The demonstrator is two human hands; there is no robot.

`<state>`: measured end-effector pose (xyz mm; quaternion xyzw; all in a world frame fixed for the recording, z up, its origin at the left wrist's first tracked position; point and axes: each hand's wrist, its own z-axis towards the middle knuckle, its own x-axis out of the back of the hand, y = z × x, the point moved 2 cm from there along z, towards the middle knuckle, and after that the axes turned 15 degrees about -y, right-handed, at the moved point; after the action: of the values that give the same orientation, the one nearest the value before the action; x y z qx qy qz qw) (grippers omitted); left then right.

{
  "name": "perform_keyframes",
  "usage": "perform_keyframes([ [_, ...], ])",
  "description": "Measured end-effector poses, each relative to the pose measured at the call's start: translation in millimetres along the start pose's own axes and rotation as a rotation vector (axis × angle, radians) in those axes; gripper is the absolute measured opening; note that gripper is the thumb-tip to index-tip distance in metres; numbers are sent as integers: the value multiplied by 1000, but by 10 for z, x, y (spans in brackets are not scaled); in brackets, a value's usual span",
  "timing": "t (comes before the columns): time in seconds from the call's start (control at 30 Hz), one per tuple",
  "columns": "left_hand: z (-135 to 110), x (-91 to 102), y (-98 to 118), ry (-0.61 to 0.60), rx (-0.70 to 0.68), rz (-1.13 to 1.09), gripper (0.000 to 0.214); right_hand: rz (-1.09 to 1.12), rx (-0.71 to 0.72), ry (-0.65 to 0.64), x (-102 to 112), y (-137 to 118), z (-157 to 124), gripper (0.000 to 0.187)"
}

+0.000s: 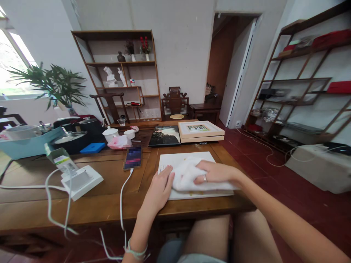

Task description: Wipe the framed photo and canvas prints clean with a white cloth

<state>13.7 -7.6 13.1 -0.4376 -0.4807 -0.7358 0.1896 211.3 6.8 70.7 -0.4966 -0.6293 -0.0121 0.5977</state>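
White board (pixel 172 159) flat at near edge of table (pixel 104 204), long axis left to right. White cloth (pixel 185 175) bunched on top. Right hand (pixel 215 171) closer: fingers bent round cloth, which spreads leftward from it. Left hand (pixel 161 188) flat, nothing seen grasped, resting at board's left edge.
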Motion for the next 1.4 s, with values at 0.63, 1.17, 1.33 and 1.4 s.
perform_keyframes([
  [0.63, 17, 14, 2, 18, -62, 31, 30, -699, 21, 205, -64, -202, 1041, 22],
  [1.17, -1, -48, -77, 3, -17, 39, 32, -578, -350, 255, 74, 613, 59, 36],
  [1.33, 4, -47, -79, 24, -22, 35, 31, -522, -287, 205, -287, 312, -284, 38],
  [1.4, 6, -49, -79, 22, -20, 32, 32, -468, -245, 167, -467, 161, -505, 42],
])
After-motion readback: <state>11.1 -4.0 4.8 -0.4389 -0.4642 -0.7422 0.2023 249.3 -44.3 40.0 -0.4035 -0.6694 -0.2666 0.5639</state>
